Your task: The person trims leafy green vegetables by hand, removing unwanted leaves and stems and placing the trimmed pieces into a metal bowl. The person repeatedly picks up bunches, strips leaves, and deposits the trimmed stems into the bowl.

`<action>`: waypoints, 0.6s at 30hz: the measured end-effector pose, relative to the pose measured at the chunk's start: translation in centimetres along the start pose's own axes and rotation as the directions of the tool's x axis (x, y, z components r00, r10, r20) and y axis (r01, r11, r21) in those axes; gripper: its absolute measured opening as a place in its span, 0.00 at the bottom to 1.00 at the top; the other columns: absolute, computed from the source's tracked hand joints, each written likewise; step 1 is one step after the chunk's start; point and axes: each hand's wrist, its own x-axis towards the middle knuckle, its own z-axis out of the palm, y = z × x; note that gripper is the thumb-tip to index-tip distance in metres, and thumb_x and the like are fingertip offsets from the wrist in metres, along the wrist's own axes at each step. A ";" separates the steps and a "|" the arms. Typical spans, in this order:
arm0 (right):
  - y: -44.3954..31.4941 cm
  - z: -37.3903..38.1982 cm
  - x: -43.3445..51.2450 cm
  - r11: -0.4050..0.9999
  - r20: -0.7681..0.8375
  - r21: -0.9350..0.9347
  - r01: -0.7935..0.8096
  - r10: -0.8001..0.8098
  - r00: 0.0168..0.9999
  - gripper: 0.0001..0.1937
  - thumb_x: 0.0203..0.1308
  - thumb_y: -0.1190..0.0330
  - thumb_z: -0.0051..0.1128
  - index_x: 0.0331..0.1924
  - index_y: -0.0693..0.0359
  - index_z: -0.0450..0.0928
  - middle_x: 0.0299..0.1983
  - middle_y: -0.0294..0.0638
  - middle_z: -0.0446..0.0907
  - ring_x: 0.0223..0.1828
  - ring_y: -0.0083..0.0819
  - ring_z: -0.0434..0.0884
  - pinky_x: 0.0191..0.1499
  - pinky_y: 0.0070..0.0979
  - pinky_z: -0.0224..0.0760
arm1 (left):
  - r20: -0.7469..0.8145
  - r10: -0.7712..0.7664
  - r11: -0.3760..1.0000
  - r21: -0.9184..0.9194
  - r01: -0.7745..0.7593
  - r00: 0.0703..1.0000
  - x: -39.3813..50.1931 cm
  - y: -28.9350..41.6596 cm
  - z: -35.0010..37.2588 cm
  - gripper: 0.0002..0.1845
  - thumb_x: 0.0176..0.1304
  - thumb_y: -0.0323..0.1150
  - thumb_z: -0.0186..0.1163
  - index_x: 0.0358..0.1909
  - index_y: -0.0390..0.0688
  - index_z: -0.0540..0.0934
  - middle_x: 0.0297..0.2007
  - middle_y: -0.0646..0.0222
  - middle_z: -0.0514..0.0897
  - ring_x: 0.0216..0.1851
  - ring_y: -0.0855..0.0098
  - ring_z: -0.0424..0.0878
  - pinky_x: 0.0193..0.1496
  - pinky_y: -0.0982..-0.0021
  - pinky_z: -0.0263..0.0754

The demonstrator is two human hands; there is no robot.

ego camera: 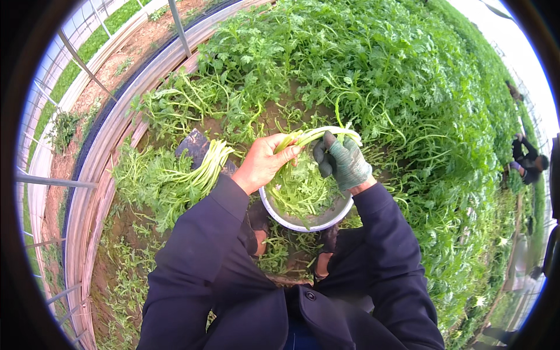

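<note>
Over a white-rimmed basin [286, 224], my bare left hand [265, 161] grips a small bunch of pale green stems [311, 133], apparently crown daisy greens. My right hand [346, 162], in a grey-green glove with dark fingertips, has its thumb across the same stems near their cut ends. Loose leaves and stem pieces [302, 188] lie in the basin, which stands on the ground between my feet. Left of my left hand rests a bundle of cut greens [205, 168], its stem ends on a dark flat sheet [192, 146].
Dense leafy plants [350, 57] grow ahead and to the right. Plastic sheeting [144, 83] and metal poles [178, 26] border the bed on the left. Scattered trimmings [131, 271] cover soil nearby. Another person [527, 159] is at the far right.
</note>
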 end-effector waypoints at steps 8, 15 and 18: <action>-4.8 -5.0 -1.5 0.948 -0.385 0.246 0.202 -0.095 0.918 0.17 0.72 0.51 0.40 0.31 0.53 0.67 0.15 0.29 0.62 0.09 0.20 0.56 0.12 0.21 0.52 | -0.125 0.060 0.994 0.095 -0.048 0.990 0.3 -0.8 -2.1 0.12 0.66 0.32 0.61 0.46 0.36 0.80 0.29 0.78 0.79 0.30 0.84 0.73 0.34 0.78 0.69; -1.9 -2.8 -0.2 0.751 -0.259 -0.653 0.100 -0.346 0.902 0.14 0.62 0.65 0.62 0.46 0.66 0.81 0.23 0.32 0.80 0.20 0.14 0.70 0.23 0.16 0.62 | -0.036 0.178 0.928 0.340 -0.155 0.983 0.4 -1.1 0.2 0.13 0.63 0.28 0.62 0.48 0.37 0.80 0.34 0.72 0.84 0.35 0.83 0.76 0.40 0.76 0.72; -2.9 -3.2 0.4 0.877 -0.571 -0.481 0.002 -0.314 0.759 0.10 0.65 0.63 0.57 0.36 0.63 0.80 0.17 0.32 0.76 0.14 0.14 0.66 0.18 0.17 0.58 | -0.051 0.140 0.932 0.343 -0.114 0.989 0.5 -0.8 0.4 0.14 0.62 0.30 0.64 0.48 0.35 0.80 0.35 0.70 0.84 0.37 0.81 0.77 0.44 0.75 0.71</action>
